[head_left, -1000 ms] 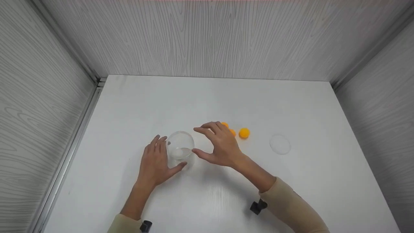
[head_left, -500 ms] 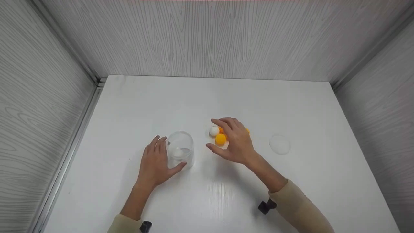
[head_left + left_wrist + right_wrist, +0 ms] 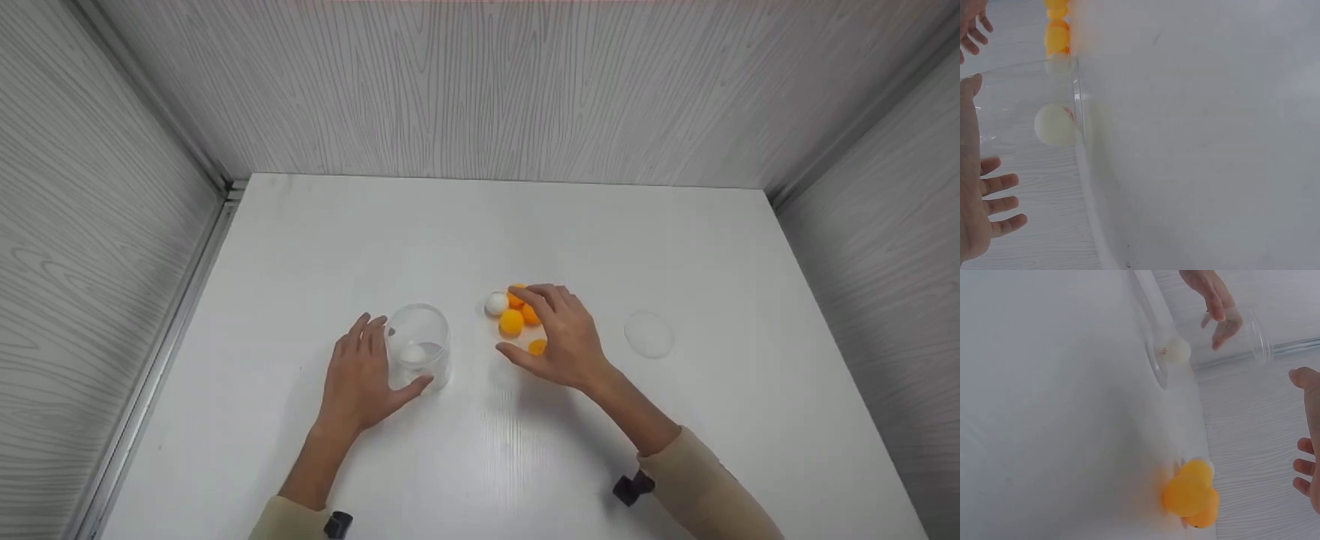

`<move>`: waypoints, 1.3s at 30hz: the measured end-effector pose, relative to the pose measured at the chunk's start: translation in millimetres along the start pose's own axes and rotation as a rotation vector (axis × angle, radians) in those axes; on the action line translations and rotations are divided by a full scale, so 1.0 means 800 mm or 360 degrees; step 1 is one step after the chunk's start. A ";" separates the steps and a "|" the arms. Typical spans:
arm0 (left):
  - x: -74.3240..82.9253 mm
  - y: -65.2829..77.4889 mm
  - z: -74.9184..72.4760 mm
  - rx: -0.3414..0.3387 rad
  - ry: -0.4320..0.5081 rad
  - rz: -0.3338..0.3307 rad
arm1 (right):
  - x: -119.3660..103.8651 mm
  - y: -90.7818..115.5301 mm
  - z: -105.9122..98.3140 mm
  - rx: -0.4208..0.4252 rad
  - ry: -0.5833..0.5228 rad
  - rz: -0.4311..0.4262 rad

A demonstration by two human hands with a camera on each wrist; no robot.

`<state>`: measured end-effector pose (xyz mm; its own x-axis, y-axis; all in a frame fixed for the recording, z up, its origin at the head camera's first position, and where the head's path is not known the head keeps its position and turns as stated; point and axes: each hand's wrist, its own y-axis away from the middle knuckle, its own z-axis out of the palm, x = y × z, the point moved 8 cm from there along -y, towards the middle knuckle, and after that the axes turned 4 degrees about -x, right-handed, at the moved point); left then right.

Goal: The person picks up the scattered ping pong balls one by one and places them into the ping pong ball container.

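Note:
A clear cylindrical jar (image 3: 442, 367) stands on the white table with a white ball (image 3: 1054, 125) at its bottom. My left hand (image 3: 360, 386) rests at the jar's left side, fingers straight and thumb across the near side. To the right lies a cluster of orange ping-pong balls (image 3: 511, 322) with one white ping-pong ball (image 3: 496, 304) at its left edge. Over the cluster's right part hovers my right hand (image 3: 566, 341), thumb and fingers spread apart, and I see nothing held. It hides part of the group.
A clear round disc (image 3: 649, 334), perhaps a lid, lies on the table (image 3: 720, 285) right of the balls. Wood-grained panels (image 3: 480, 90) enclose the back and both sides.
My right hand has moved from beside the jar rightwards to the balls, uncovering the white ball and several orange ones. The left hand and jar stay in place.

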<state>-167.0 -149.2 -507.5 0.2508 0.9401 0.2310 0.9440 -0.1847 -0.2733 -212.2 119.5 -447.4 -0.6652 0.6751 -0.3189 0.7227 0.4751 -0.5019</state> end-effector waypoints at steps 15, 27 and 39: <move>0.000 -0.001 0.000 -0.0024 -0.0021 -0.0017 | 0.023 0.028 0.022 -0.0052 0.0036 0.0049; 0.000 -0.001 0.002 -0.0011 -0.0020 -0.0023 | 0.043 0.048 0.033 -0.0022 0.0060 0.0045; 0.001 0.001 0.002 0.0009 -0.0034 0.0003 | 0.061 0.073 0.043 -0.0070 0.0184 0.0082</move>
<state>-166.4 -148.0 -508.9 0.2477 0.9457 0.2105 0.9423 -0.1847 -0.2790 -209.0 160.8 -520.1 -0.6029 0.7585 -0.2471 0.7645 0.4608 -0.4508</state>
